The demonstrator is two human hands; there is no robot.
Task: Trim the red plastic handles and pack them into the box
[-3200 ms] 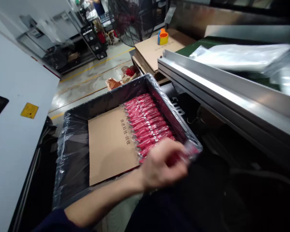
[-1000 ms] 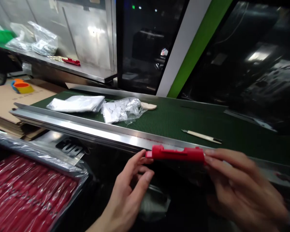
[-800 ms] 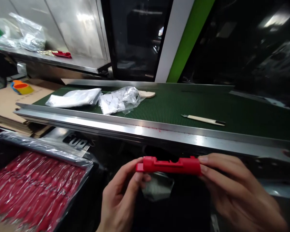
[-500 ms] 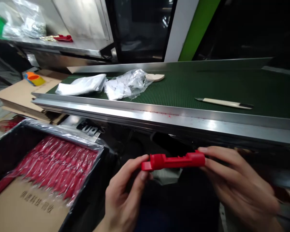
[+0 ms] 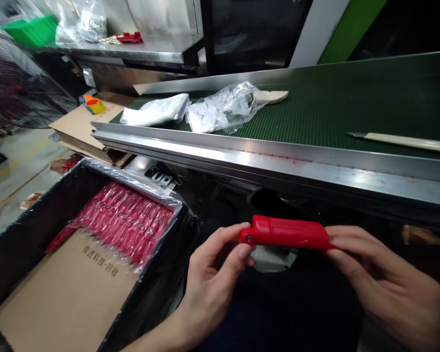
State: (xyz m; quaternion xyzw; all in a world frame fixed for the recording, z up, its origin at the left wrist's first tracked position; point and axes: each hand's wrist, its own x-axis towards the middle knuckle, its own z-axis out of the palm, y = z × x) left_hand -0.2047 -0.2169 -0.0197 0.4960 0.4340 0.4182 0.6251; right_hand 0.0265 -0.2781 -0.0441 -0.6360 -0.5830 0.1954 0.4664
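- Head view: the left hand is gripping one end of a red plastic part, with the thumb and fingers closed around it.
- Head view, continuing: the right hand is gripping the other end, its curled fingers pressing against it.
- Head view, held part: it is hanging in the air between the hands, below a steel rail along the bench.
- Head view, lower left: a black crate is sitting beside the left hand, holding rows of red parts under clear film, next to a printed cardboard sheet.
- Head view, on the bench: two plastic bags are lying near a craft knife.
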